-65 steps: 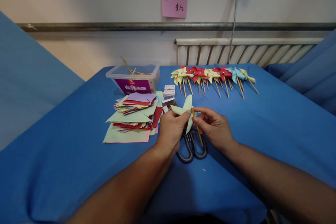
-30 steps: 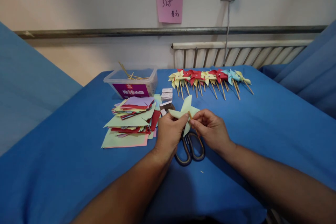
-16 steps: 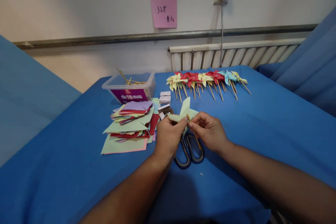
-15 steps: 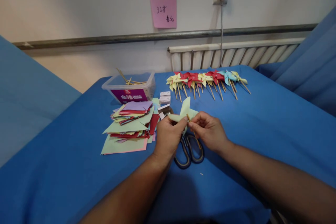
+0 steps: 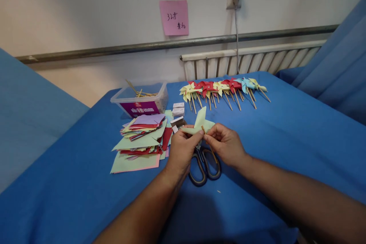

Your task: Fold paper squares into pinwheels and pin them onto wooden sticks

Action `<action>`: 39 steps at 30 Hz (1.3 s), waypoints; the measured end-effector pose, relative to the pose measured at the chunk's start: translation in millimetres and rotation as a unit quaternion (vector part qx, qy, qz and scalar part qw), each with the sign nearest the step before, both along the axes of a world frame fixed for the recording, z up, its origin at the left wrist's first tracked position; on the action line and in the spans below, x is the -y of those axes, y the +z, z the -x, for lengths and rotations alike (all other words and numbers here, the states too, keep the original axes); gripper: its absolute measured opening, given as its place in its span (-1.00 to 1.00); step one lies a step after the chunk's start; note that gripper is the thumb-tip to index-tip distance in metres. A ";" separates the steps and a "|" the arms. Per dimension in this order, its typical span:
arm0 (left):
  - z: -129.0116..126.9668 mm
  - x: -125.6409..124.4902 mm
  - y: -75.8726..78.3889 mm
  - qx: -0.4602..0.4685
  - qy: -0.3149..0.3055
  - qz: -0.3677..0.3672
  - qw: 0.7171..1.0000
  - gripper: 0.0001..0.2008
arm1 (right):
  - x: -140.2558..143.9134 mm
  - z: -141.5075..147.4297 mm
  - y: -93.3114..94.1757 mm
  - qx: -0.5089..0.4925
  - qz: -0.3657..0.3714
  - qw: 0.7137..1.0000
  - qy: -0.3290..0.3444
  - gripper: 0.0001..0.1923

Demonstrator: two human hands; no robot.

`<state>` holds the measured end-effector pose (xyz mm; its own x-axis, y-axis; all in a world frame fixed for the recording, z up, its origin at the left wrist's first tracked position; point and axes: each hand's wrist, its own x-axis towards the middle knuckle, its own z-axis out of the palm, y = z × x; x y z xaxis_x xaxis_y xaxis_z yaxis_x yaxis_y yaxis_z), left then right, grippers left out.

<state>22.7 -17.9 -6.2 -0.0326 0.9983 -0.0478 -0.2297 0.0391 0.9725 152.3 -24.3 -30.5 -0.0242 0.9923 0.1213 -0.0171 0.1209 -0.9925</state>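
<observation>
A pale green paper pinwheel (image 5: 199, 121) is held up between both hands above the blue table (image 5: 286, 129). My left hand (image 5: 180, 149) pinches the pinwheel at its centre from the left. My right hand (image 5: 225, 144) pinches the thin wooden stick (image 5: 203, 130) at the pinwheel's centre from the right. Under the hands, a pair of scissors (image 5: 203, 164) lies on the cloth with its handles toward me.
A messy stack of coloured paper squares (image 5: 141, 139) lies to the left. Behind it stands a clear plastic box (image 5: 139, 100) with wooden sticks, and small white boxes (image 5: 178, 107) beside it. A row of finished pinwheels (image 5: 221, 88) lies at the far edge. A radiator and a pink note are on the wall.
The camera has tilted and shifted, so everything sits slightly lower and further left. Both hands have stayed on the green pinwheel and stick, with only small finger movements.
</observation>
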 end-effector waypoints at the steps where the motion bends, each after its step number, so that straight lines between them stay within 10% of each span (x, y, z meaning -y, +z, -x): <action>1: 0.0 -0.1 0.1 0.006 0.000 0.002 1.000 -0.75 | 0.0 0.4 0.0 -0.002 0.000 1.000 0.000 -0.80; 39: 11.9 -7.0 10.4 -0.069 0.001 0.024 0.997 -0.67 | 2.6 -0.3 -4.1 0.111 -0.050 0.993 0.003 -0.79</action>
